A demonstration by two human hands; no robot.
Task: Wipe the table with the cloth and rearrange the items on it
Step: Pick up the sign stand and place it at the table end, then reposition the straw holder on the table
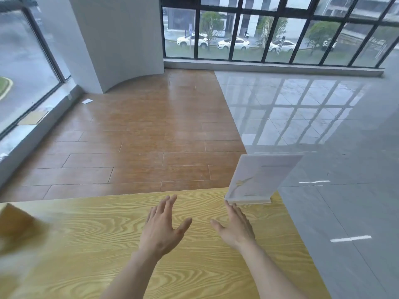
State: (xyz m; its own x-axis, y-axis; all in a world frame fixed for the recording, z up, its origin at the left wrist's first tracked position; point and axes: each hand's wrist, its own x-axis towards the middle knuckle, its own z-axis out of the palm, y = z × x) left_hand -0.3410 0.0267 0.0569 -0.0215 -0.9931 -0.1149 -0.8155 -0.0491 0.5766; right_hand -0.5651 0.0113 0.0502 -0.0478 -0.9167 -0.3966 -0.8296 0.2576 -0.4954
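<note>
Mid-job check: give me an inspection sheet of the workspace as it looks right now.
Surface: yellow wood-grain table, mostly bare.
Job's things: acrylic sign holder upright at the far right corner; no cloth seen.
Clutter: blurred brown object at the left edge, cannot identify.
Grippers: left hand and right hand open, empty, over the table; right fingertips near the holder's base, contact unclear.
Cables: nothing seen.
Surroundings: wood-look floor, glossy grey tiles, large windows facing parked cars.
</note>
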